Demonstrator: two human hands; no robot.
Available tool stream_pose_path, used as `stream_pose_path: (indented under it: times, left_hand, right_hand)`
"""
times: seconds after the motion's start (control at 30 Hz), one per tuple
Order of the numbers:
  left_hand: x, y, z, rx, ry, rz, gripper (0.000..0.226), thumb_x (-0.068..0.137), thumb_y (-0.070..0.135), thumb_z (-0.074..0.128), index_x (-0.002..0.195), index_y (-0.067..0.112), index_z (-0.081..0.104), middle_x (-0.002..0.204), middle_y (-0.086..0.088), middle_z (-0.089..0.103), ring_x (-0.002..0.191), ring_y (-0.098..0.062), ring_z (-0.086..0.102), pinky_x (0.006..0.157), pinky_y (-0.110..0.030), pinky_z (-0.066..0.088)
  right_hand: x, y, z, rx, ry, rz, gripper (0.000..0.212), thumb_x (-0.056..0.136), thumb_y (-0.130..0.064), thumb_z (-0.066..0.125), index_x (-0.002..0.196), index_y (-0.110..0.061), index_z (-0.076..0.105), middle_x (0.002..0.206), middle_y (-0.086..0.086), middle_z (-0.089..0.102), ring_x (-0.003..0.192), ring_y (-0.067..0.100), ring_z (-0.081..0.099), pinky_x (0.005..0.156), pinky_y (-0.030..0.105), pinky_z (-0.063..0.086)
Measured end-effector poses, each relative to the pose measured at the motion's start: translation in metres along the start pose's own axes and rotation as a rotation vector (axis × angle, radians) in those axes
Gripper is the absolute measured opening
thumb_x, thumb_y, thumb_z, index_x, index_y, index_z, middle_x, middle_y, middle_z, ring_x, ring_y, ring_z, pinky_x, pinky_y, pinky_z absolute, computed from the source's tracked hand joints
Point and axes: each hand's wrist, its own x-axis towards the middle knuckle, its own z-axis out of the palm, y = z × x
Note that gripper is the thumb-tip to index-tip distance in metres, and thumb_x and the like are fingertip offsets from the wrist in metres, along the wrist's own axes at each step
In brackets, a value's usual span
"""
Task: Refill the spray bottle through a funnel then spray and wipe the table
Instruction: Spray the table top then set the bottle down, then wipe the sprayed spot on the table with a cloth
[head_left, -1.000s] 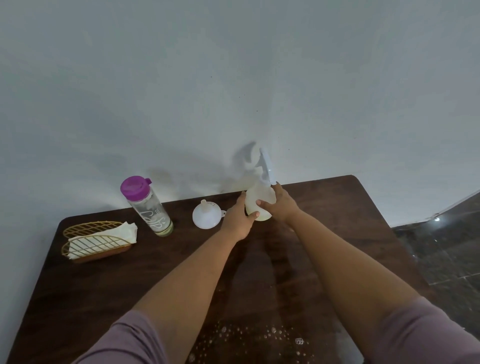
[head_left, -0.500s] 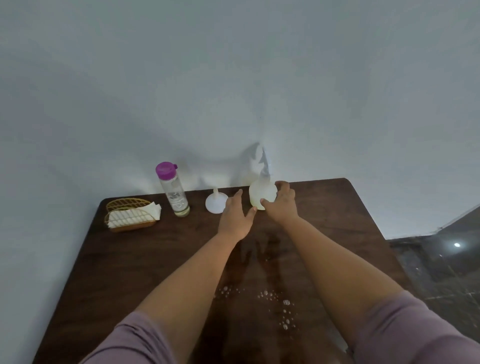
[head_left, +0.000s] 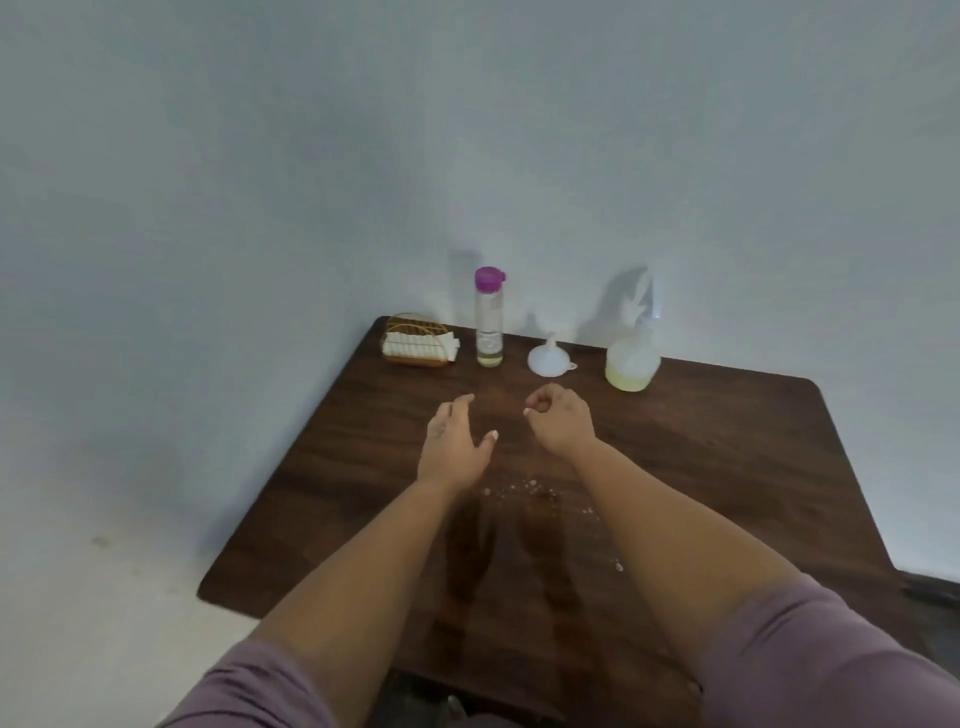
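Observation:
The translucent spray bottle (head_left: 632, 361), with yellowish liquid in its base, stands upright at the back of the dark wooden table (head_left: 727, 447) against the wall. Left of it lies a white funnel (head_left: 549, 357), spout up. A clear bottle with a purple cap (head_left: 489, 317) stands further left. My left hand (head_left: 453, 441) hovers over the table with fingers spread, holding nothing. My right hand (head_left: 561, 418) is beside it, fingers loosely curled, empty. Both hands are well in front of the bottles. Foamy droplets (head_left: 524, 488) dot the wet table surface below my hands.
A gold wire basket with white napkins (head_left: 418, 343) sits at the table's back left corner. A pale wall runs behind the table. Light floor shows on the left, dark tiled floor on the right.
Both hands let go of the spray bottle, now standing at the back, and drew back toward me. The view swung left, so the table now appears further right.

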Motion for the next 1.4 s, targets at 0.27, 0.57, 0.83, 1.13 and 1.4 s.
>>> stream_pose_path:
  times: [0.27,0.57,0.83,1.13,1.4]
  left_hand:
    - [0.015,-0.068,-0.056,-0.049,0.139,-0.145,0.057,0.091,0.03,0.063,0.141,0.02,0.038,0.142,-0.003,0.043,0.133,-0.021,0.039,0.105,-0.035,0.04]
    - [0.112,-0.133,-0.099,-0.043,0.072,-0.087,0.06,0.09,0.031,0.065,0.142,0.02,0.037,0.142,-0.003,0.044,0.132,-0.021,0.043,0.105,-0.036,0.043]
    - [0.186,-0.164,-0.102,-0.119,0.014,-0.107,0.061,0.088,0.031,0.068,0.141,0.023,0.038,0.142,-0.002,0.046,0.129,-0.022,0.047,0.104,-0.041,0.047]
    - [0.227,-0.168,-0.093,-0.147,0.006,-0.027,0.06,0.088,0.03,0.069,0.14,0.021,0.039,0.141,-0.001,0.046,0.128,-0.019,0.047,0.104,-0.038,0.047]
    - [0.237,-0.182,-0.09,-0.115,-0.014,-0.037,0.061,0.087,0.03,0.069,0.14,0.022,0.039,0.143,-0.001,0.045,0.129,-0.02,0.047,0.105,-0.037,0.047]
  right_hand:
    - [0.01,-0.052,0.059,-0.024,-0.108,-0.084,0.006,0.088,-0.024,0.061,0.083,-0.028,0.06,0.083,-0.009,0.059,0.094,0.016,0.057,0.08,0.028,0.046]
    - [0.098,-0.109,0.117,0.07,-0.018,0.103,0.025,0.097,-0.014,0.047,0.117,-0.017,0.061,0.119,0.006,0.061,0.101,0.017,0.054,0.086,0.026,0.043]
    - [0.162,-0.115,0.147,0.078,0.051,0.222,0.048,0.089,0.003,0.043,0.132,-0.016,0.053,0.134,0.008,0.053,0.112,0.024,0.056,0.082,0.027,0.045]
    - [0.218,-0.111,0.16,-0.134,-0.048,0.146,0.05,0.087,0.007,0.045,0.128,-0.017,0.059,0.151,0.008,0.035,0.137,0.027,0.036,0.115,0.039,0.03]
    - [0.226,-0.111,0.165,-0.101,-0.01,0.205,0.05,0.087,0.008,0.045,0.129,-0.015,0.058,0.142,0.006,0.047,0.129,0.026,0.045,0.108,0.036,0.04]
